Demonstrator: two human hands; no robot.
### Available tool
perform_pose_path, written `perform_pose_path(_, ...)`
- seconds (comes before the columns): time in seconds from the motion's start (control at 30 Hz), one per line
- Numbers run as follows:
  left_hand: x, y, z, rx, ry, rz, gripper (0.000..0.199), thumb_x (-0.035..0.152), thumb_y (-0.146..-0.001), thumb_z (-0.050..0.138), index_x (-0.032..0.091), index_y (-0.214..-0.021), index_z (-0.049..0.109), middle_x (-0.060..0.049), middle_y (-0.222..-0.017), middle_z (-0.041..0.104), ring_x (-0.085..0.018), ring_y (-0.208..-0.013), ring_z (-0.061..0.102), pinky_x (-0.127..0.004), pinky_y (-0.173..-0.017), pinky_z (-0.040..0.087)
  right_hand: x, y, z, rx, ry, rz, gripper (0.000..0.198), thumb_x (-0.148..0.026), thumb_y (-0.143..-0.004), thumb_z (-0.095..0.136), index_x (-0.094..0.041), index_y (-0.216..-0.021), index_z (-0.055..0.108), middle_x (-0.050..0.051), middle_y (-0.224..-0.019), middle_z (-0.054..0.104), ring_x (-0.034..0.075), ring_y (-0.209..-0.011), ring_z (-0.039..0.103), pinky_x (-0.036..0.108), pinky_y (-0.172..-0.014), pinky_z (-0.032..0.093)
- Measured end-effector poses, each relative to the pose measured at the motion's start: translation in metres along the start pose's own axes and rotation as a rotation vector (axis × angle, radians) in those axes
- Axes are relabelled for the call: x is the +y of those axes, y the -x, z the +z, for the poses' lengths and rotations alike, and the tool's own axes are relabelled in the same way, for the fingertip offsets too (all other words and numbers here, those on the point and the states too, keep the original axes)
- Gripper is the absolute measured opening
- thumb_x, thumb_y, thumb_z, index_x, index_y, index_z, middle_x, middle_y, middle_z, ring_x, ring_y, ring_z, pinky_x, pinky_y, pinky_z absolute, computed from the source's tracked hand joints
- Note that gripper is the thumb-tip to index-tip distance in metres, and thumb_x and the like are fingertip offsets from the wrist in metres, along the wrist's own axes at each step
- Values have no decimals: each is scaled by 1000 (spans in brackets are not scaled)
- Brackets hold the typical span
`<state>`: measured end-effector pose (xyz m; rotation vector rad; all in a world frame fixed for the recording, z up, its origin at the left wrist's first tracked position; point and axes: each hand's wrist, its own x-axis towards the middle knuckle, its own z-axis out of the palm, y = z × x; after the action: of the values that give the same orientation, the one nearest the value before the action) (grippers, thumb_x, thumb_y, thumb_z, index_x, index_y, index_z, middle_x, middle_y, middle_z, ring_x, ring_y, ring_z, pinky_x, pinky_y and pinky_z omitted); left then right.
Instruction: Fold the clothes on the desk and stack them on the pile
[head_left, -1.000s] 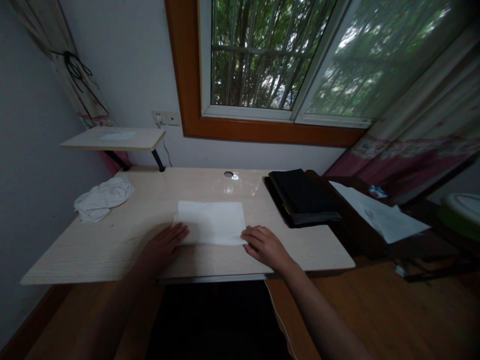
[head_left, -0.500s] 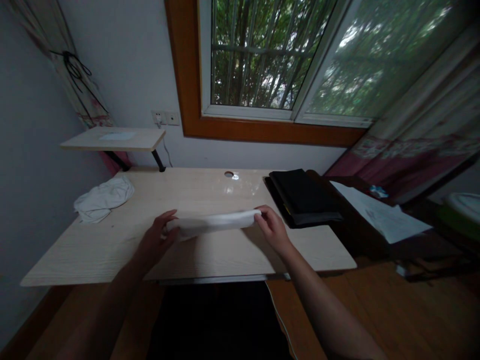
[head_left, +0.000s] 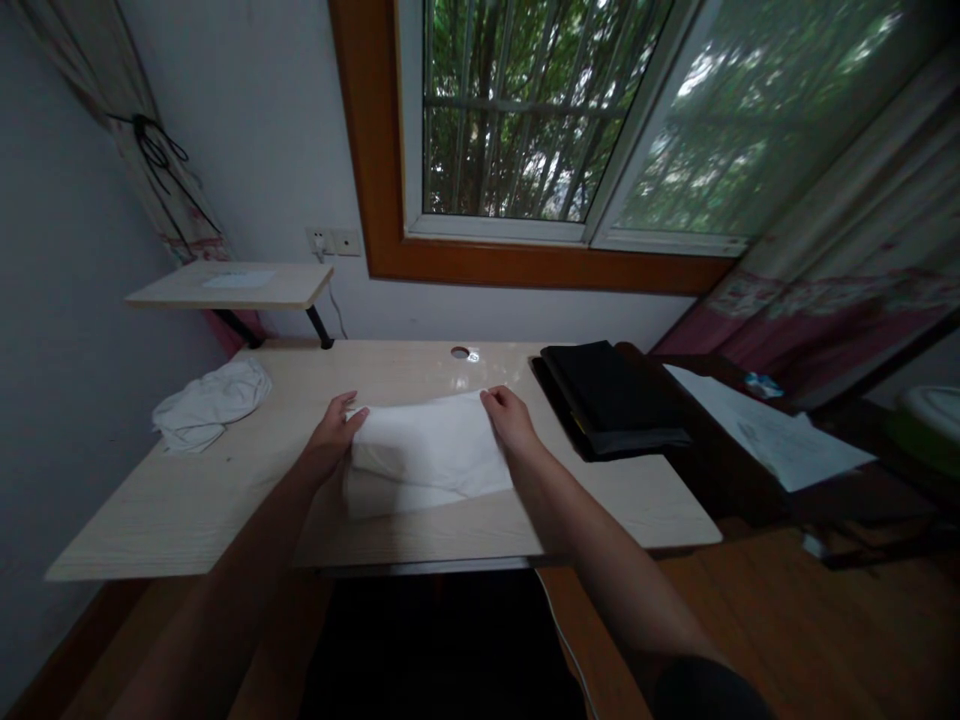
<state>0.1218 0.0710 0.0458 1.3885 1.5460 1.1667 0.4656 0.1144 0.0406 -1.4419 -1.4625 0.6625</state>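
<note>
Looks like that folded white cloth (head_left: 431,450) over the middle of the bench (head_left: 202,525) is light and floppy, so far corners are your best grip: right hand's (head_left: 512,420) fingers pinched closed there, left hand's (head_left: 335,437) more loosely.

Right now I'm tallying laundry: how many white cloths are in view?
2: a folded cloth between left hand and right hand, and a crumpled cloth on the desk at far left. Others could be hidden in the folds.
</note>
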Motion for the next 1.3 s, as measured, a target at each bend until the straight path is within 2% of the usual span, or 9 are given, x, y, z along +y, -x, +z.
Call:
perform_pose_path(0.2, -17, -14, 12, 33, -77, -42, 72, 37, -79, 75, 18, -143, 50, -13, -124, 65, -17, -86, 67, -36, -86, 56, 20, -14, 11, 1, 80, 92, 28, -48, -85, 55, -21, -79, 63, 3, -81, 69, 20, -81, 63, 31, -80, 48)
perform_pose_path(0.33, -18, -7, 15, 25, 0, -140, 86, 35, -74, 83, 19, -149, 44, -18, -134, 62, -20, -96, 69, -36, -86, 57, 25, -11, 14, -12, 62, 135, 27, -47, -85, 58, -21, -84, 63, 3, -84, 71, 20, -83, 65, 31, -81, 51)
perform_pose_path(0.43, -13, -2, 13, 15, 18, -199, 100, 37, -71, 88, 20, -155, 37, -19, -131, 64, -25, -102, 70, -38, -89, 57, 26, -7, 12, -138, -75, 217, 30, -43, -78, 73, -21, -94, 63, 4, -87, 74, 21, -82, 69, 32, -77, 55)
perform_pose_path(0.53, -7, 1, 9, -35, 71, -230, 110, 38, -70, 90, 21, -159, 28, -16, -116, 70, -26, -96, 72, -40, -88, 58, 24, -4, 5, -303, -308, 301, 48, -32, -67, 86, -20, -106, 60, 6, -96, 76, 22, -86, 72, 35, -81, 58)
perform_pose_path(0.77, -10, 0, 8, -119, 238, -222, 117, 31, -67, 90, 23, -161, 20, -7, -98, 74, -23, -83, 72, -37, -78, 59, 22, -6, -5, -473, -466, 356, 53, -20, -62, 86, -19, -110, 63, 9, -103, 77, 25, -93, 74, 42, -91, 59)
perform_pose_path(0.9, -6, -8, 9, -58, 306, -143, 116, 27, -65, 88, 21, -160, 20, -10, -108, 72, -22, -89, 72, -37, -82, 59, 16, -10, 3, -337, -511, 266, 63, -24, -63, 84, -19, -120, 59, 10, -106, 77, 27, -94, 74, 45, -90, 59)
perform_pose_path(1.07, 33, -22, -2, 32, 273, 82, 111, 28, -70, 82, 25, -160, 18, -12, -121, 69, -22, -100, 70, -39, -90, 57, -15, -21, 4, -144, -509, -8, 67, -30, -71, 76, -21, -133, 52, 11, -117, 74, 26, -101, 71, 42, -91, 56)
perform_pose_path(1.2, 57, -25, -17, 121, 23, 371, 96, 28, -76, 75, 26, -160, 26, -7, -118, 68, -21, -109, 67, -41, -104, 51, -38, -26, -16, -3, -302, -222, 41, -34, -76, 71, -21, -114, 61, 8, -115, 71, 23, -104, 65, 38, -96, 51)
perform_pose_path(1.3, 46, -19, -28, 81, -271, 605, 66, 21, -80, 67, 24, -144, 53, -8, -116, 69, -25, -117, 61, -47, -112, 43, -37, -19, -31, -36, -83, -407, 12, -29, -81, 64, -22, -91, 66, 6, -102, 70, 24, -103, 62, 39, -98, 46)
